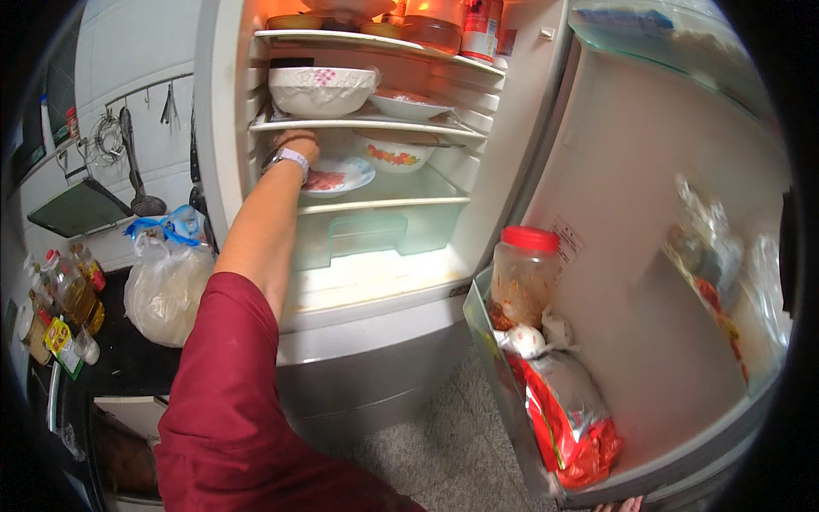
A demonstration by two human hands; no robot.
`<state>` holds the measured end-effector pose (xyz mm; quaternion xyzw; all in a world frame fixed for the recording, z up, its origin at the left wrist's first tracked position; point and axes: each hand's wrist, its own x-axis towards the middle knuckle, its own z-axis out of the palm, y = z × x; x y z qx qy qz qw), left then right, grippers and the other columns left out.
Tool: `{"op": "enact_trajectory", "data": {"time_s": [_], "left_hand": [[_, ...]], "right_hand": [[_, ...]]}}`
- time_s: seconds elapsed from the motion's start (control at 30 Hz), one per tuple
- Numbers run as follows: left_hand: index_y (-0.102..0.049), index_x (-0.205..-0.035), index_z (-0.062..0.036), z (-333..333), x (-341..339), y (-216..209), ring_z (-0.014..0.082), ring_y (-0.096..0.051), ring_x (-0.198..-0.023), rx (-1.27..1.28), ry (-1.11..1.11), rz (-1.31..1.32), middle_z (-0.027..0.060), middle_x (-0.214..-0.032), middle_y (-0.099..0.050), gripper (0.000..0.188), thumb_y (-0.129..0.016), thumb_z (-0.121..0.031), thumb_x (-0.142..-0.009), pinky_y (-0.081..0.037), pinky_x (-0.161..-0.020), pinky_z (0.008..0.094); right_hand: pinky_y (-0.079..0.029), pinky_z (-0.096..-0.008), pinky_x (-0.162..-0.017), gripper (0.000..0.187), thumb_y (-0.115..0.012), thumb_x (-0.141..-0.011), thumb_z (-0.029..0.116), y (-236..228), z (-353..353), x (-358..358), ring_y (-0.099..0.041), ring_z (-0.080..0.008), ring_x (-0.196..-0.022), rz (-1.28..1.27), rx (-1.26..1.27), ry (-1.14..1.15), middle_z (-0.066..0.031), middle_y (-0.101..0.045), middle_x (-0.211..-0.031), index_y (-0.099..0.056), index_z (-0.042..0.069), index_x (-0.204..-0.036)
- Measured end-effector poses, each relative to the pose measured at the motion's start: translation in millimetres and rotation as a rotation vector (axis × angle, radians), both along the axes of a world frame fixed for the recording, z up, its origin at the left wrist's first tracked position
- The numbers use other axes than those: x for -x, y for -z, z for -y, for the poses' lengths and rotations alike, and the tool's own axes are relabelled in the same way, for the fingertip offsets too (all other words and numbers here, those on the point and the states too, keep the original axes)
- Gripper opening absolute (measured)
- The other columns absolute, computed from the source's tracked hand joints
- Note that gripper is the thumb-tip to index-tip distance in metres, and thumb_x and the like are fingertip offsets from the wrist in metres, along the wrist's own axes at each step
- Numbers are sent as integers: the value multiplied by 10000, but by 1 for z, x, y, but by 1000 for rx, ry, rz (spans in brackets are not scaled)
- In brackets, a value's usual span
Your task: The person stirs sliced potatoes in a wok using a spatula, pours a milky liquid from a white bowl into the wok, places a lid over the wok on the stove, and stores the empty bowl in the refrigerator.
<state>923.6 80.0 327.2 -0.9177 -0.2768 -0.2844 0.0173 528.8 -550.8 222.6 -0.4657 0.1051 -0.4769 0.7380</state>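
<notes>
My left hand (297, 143), with a watch on its wrist, reaches into the open refrigerator (375, 311), at the left of the middle shelf. Its fingers are curled closed; what they hold, if anything, is hidden. Just right of the wrist is a plate of raw meat slices (339, 177). Behind that plate stands a white bowl with a flower pattern (392, 155), something long and thin lying across its top. At the lower right, the fingertips of my right hand (623, 505) curl over the edge of the refrigerator door (631, 282); the rest of that hand is out of the picture.
Above my left hand, a shelf bears a film-covered bowl (320, 92) and a shallow dish (409, 105). A clear drawer (367, 235) lies below. The door bin holds a red-lidded jar (525, 273) and a red package (572, 418). Bottles (70, 290) and a plastic bag (166, 286) stand left.
</notes>
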Motion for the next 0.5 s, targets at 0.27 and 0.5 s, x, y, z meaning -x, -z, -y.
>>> {"op": "enact_trajectory", "data": {"time_s": [0.27, 0.5], "left_hand": [[-648, -899, 49, 113, 132, -16, 435, -618, -905, -71, 457, -2, 281, -938, -640, 276, -597, -219, -865, -502, -819, 465], [-513, -1170, 71, 176, 319, 45, 421, -570, -959, -63, 904, 248, 274, -1057, -591, 368, -587, -140, -877, -463, -844, 455]], "right_hand": [[-316, -222, -350, 347, -488, -930, 67, 28, 1, 40, -338, -88, -396, 80, -79, -293, -60, -536, -766, -425, 47, -1270], [-355, -239, -378, 442, -508, -914, 44, 60, -40, 78, -396, -101, -428, 127, -107, -679, -28, -503, -672, -420, 12, -1346]]}}
